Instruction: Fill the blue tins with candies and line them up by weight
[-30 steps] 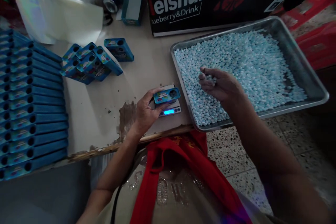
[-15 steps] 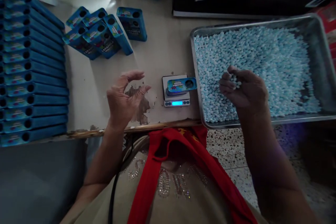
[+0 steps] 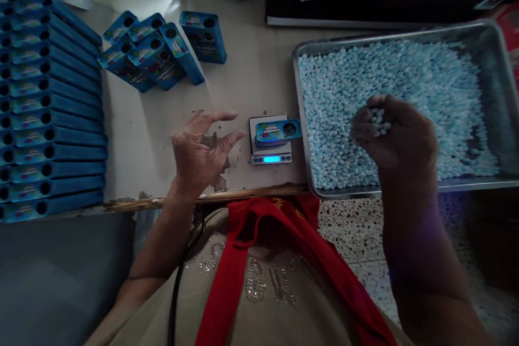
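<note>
My left hand point(image 3: 205, 148) is held over the table with thumb and fingers apart, nothing between them. Just right of its fingertips, a small blue candy box point(image 3: 272, 132) lies on a digital scale point(image 3: 256, 158) with a lit display. A dark round hole shows at the box's right end. Over the metal tray point(image 3: 302, 97), my right hand point(image 3: 395, 132) is curled around several small pale candies point(image 3: 380, 121). Beneath it, light blue and white candies point(image 3: 421, 73) cover most of the tray's bottom.
Blue boxes point(image 3: 73, 100) stand in long rows at the left. Several more boxes point(image 3: 156, 59) are grouped at the back, near a single upright box point(image 3: 205, 38). A large black carton point(image 3: 348, 0) sits behind the tray. The table's worn wooden edge point(image 3: 259, 192) runs along the front.
My left hand has moved right, closer to the box on the scale. My right hand, still holding candies, has shifted a little to the right over the tray.
</note>
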`<state>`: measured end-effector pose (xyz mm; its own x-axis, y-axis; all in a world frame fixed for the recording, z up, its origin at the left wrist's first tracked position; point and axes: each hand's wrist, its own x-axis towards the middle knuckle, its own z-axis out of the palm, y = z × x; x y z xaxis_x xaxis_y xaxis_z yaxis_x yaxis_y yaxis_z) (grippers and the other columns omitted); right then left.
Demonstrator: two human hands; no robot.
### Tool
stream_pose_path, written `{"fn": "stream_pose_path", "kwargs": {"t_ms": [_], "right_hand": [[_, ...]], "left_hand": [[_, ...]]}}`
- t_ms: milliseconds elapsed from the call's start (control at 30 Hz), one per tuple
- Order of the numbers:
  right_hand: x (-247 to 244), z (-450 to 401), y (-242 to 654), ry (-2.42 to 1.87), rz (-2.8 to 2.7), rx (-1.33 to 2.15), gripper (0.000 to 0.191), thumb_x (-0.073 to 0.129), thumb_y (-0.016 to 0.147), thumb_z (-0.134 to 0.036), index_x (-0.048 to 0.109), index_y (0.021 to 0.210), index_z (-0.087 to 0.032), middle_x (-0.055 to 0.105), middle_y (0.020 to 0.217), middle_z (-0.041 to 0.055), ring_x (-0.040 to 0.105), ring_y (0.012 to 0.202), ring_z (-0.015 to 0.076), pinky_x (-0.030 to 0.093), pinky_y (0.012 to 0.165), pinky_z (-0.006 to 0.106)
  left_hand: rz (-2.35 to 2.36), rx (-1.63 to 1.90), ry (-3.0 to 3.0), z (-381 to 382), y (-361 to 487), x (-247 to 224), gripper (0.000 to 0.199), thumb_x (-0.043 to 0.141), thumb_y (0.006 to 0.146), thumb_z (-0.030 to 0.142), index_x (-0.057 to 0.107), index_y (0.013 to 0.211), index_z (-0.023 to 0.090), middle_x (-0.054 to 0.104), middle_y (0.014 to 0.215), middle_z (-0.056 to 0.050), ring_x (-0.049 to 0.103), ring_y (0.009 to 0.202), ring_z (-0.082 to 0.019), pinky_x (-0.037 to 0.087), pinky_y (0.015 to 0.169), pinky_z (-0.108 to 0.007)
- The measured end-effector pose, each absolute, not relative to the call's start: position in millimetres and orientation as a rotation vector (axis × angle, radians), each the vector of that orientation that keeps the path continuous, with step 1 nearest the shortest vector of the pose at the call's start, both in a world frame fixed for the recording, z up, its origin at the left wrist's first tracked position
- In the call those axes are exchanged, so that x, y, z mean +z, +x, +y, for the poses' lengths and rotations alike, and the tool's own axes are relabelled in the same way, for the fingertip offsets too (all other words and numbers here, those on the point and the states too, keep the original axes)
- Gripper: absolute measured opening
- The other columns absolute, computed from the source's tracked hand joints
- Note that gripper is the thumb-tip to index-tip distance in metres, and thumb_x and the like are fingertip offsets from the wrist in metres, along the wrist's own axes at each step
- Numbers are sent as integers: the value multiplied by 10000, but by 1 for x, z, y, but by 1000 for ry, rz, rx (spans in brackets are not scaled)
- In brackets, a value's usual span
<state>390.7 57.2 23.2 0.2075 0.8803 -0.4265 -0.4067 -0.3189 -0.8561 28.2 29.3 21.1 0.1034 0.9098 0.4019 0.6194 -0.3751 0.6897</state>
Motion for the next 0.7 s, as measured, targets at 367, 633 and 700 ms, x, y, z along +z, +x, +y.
{"fn": "stream_pose_path", "kwargs": {"t_ms": [367,633,700], "right_hand": [[15,52,401,-1825,-1888,390,193,751,924,-287,848,1090,-302,812,1340,154,686,1362,423,445,1205,679],[7,130,303,-1306,-2176,501,192,673,1057,-367,809,1188,-335,830,1166,144,821,1025,395,625,924,548],[16,157,251,-1151,-2247,602,207,653,1074,-327,812,1205,-305,818,1108,130,795,882,331,599,847,474]], "left_hand": [[1269,808,2356,37,80,11,648,1007,893,404,734,1469,289,748,1530,-121,710,1461,-412,575,1306,-584],[1555,807,2393,66,-1,45,500,811,1006,144,693,1460,316,811,1360,-86,798,1276,-294,714,1097,-450],[1735,1009,2318,100,-72,69,490,878,983,200,690,1426,289,790,1413,-81,774,1322,-318,676,1169,-512]]}}
